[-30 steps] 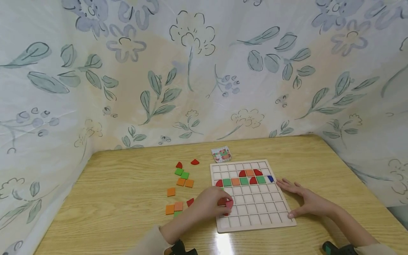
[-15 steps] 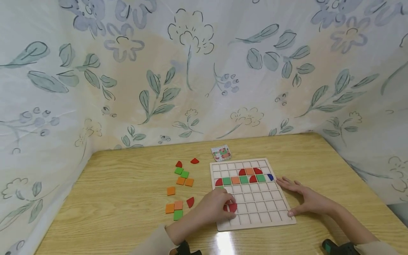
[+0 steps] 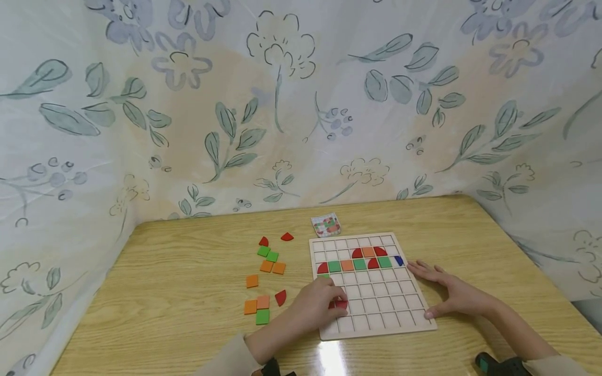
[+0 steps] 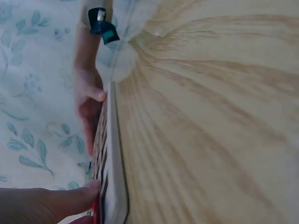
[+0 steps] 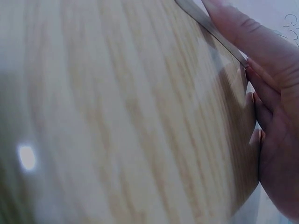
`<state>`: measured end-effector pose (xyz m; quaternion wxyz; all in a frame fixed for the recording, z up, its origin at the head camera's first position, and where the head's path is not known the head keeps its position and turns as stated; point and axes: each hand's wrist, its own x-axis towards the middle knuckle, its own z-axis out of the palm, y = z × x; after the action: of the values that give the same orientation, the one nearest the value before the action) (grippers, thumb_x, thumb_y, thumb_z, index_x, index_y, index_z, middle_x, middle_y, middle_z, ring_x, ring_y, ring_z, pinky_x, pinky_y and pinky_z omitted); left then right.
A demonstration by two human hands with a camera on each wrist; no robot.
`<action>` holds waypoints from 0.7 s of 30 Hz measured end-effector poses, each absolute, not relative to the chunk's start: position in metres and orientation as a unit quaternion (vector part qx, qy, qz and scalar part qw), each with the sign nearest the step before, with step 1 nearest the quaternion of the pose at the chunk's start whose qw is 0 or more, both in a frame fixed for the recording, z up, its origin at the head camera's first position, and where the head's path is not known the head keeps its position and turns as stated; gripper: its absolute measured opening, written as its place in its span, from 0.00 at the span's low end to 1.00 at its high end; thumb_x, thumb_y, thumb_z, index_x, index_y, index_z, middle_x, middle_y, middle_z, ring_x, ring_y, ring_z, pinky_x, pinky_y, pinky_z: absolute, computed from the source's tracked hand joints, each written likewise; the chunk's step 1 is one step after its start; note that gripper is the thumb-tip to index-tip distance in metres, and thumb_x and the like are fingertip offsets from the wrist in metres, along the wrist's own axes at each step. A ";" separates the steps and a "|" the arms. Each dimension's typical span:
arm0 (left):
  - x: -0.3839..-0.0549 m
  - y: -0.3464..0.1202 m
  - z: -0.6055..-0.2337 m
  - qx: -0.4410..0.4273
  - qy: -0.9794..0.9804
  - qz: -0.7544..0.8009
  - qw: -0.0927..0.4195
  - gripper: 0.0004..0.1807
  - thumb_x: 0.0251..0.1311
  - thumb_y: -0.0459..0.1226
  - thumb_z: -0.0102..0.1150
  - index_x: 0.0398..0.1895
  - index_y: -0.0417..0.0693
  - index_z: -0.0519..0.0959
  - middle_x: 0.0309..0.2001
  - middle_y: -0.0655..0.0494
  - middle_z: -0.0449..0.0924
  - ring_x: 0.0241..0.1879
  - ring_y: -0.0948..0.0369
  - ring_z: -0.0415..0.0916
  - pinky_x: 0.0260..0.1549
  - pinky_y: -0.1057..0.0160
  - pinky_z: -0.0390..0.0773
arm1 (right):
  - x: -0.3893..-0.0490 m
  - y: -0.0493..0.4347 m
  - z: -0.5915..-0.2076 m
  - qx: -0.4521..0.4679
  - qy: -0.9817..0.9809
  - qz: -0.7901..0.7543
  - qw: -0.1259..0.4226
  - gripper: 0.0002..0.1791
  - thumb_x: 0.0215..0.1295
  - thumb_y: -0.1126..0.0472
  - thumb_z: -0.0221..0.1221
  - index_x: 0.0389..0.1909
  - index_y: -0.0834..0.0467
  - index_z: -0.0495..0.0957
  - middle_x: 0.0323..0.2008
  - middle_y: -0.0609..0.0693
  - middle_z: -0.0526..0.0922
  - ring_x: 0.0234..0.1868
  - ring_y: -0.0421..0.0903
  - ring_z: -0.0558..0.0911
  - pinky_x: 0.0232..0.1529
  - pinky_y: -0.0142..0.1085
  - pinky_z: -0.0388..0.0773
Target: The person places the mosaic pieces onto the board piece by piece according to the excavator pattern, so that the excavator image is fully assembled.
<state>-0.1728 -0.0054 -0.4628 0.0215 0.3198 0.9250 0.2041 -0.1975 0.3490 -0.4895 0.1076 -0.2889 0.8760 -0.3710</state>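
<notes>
My left hand (image 3: 314, 307) is over the lower left of the wooden grid board (image 3: 392, 303), its thumb and fingers pinching a red quarter-circle tile (image 3: 342, 304) at the board's surface. In the left wrist view that thumb presses on the red edge at the board's side. Another red piece beneath the fingers is mostly hidden. Fingers spread, my right hand (image 3: 458, 297) rests along the board's right edge, thumb at the near corner. Red quarter-circles, green squares (image 3: 359, 265) and orange squares (image 3: 347, 266) fill cells in the upper rows. A blue piece (image 3: 398, 260) sits at the right.
Left of the board lie loose orange squares (image 3: 252, 281), green squares (image 3: 262, 316) and red quarter-circles (image 3: 280, 297). A small pattern card (image 3: 326, 225) lies behind the board. Floral cloth (image 3: 301, 104) hangs around the wooden table (image 3: 188, 292).
My left hand has moved slightly right and lowered the red quarter-circle tile onto the board. The loose red quarter-circle beside its wrist has come into fuller view. My right hand stays put.
</notes>
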 end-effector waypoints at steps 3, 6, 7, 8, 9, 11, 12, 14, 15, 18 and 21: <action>-0.172 -0.005 -0.464 0.314 0.926 0.207 0.016 0.09 0.50 0.47 0.66 0.33 0.56 0.82 0.30 0.64 0.72 0.32 0.69 0.64 0.29 0.74 0.66 | -0.198 0.349 -0.489 -0.291 0.876 -0.369 0.106 0.53 0.42 0.52 0.71 0.69 0.58 0.56 0.67 0.69 0.51 0.65 0.17 0.41 0.56 0.11 0.30; -0.170 -0.005 -0.465 0.312 0.928 0.203 0.011 0.09 0.51 0.47 0.65 0.33 0.56 0.82 0.31 0.64 0.72 0.33 0.68 0.64 0.31 0.73 0.67 | -0.198 0.349 -0.490 -0.295 0.875 -0.370 0.104 0.52 0.42 0.53 0.71 0.69 0.59 0.56 0.67 0.69 0.51 0.65 0.18 0.41 0.56 0.12 0.30; -0.170 -0.005 -0.465 0.312 0.929 0.200 0.009 0.09 0.51 0.47 0.65 0.33 0.56 0.82 0.31 0.64 0.72 0.33 0.68 0.64 0.31 0.73 0.67 | -0.199 0.349 -0.490 -0.297 0.874 -0.370 0.103 0.52 0.42 0.53 0.71 0.69 0.59 0.56 0.67 0.69 0.51 0.66 0.18 0.41 0.56 0.12 0.30; -0.170 -0.006 -0.464 0.311 0.929 0.199 0.008 0.09 0.51 0.47 0.65 0.33 0.56 0.82 0.31 0.64 0.72 0.33 0.68 0.64 0.31 0.73 0.68 | -0.199 0.349 -0.490 -0.299 0.874 -0.370 0.102 0.52 0.42 0.53 0.71 0.69 0.59 0.56 0.67 0.69 0.51 0.66 0.18 0.41 0.57 0.12 0.30; -0.169 -0.006 -0.465 0.311 0.929 0.198 0.007 0.09 0.51 0.47 0.65 0.33 0.55 0.82 0.32 0.63 0.72 0.33 0.68 0.64 0.31 0.73 0.67 | -0.199 0.349 -0.491 -0.301 0.874 -0.369 0.100 0.52 0.42 0.53 0.71 0.69 0.59 0.56 0.67 0.69 0.51 0.66 0.19 0.41 0.57 0.12 0.30; -0.169 -0.006 -0.464 0.311 0.929 0.201 0.008 0.10 0.51 0.48 0.65 0.34 0.55 0.82 0.32 0.63 0.72 0.34 0.68 0.64 0.30 0.74 0.66 | -0.199 0.350 -0.491 -0.304 0.874 -0.367 0.096 0.52 0.42 0.53 0.71 0.69 0.59 0.56 0.67 0.69 0.51 0.66 0.19 0.42 0.57 0.12 0.30; -0.169 -0.007 -0.464 0.310 0.929 0.203 0.009 0.11 0.51 0.48 0.65 0.35 0.55 0.82 0.33 0.63 0.72 0.34 0.68 0.64 0.30 0.74 0.66 | -0.199 0.350 -0.492 -0.304 0.875 -0.365 0.095 0.52 0.42 0.53 0.71 0.69 0.58 0.56 0.67 0.69 0.52 0.66 0.19 0.42 0.57 0.12 0.30; -0.169 -0.008 -0.463 0.308 0.928 0.211 0.016 0.13 0.51 0.49 0.65 0.38 0.55 0.83 0.34 0.63 0.73 0.34 0.69 0.63 0.29 0.74 0.65 | -0.198 0.350 -0.492 -0.303 0.876 -0.364 0.094 0.52 0.42 0.53 0.71 0.69 0.58 0.56 0.67 0.69 0.52 0.66 0.19 0.42 0.57 0.12 0.30; -0.169 -0.009 -0.462 0.306 0.926 0.218 0.020 0.14 0.52 0.50 0.64 0.39 0.55 0.83 0.34 0.63 0.74 0.34 0.69 0.64 0.29 0.74 0.66 | -0.198 0.350 -0.491 -0.302 0.876 -0.364 0.094 0.52 0.42 0.53 0.71 0.69 0.58 0.56 0.67 0.69 0.52 0.66 0.19 0.42 0.57 0.12 0.30; -0.171 -0.014 -0.458 0.288 0.922 0.255 0.032 0.15 0.52 0.50 0.63 0.41 0.56 0.83 0.34 0.65 0.77 0.35 0.69 0.66 0.32 0.73 0.69 | -0.197 0.350 -0.490 -0.301 0.875 -0.366 0.097 0.52 0.43 0.53 0.71 0.69 0.58 0.56 0.67 0.68 0.51 0.66 0.18 0.41 0.57 0.12 0.30; -0.176 -0.023 -0.452 0.261 0.914 0.307 0.040 0.14 0.53 0.48 0.63 0.41 0.55 0.83 0.34 0.65 0.79 0.34 0.67 0.69 0.33 0.71 0.71 | -0.197 0.350 -0.489 -0.306 0.873 -0.368 0.095 0.51 0.43 0.54 0.71 0.69 0.59 0.56 0.67 0.69 0.51 0.66 0.19 0.42 0.57 0.12 0.30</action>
<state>-0.1759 -0.0229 -0.4516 0.0400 0.2612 0.9141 0.3075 -0.1967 0.3500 -0.4888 0.0946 -0.3057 0.8730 -0.3681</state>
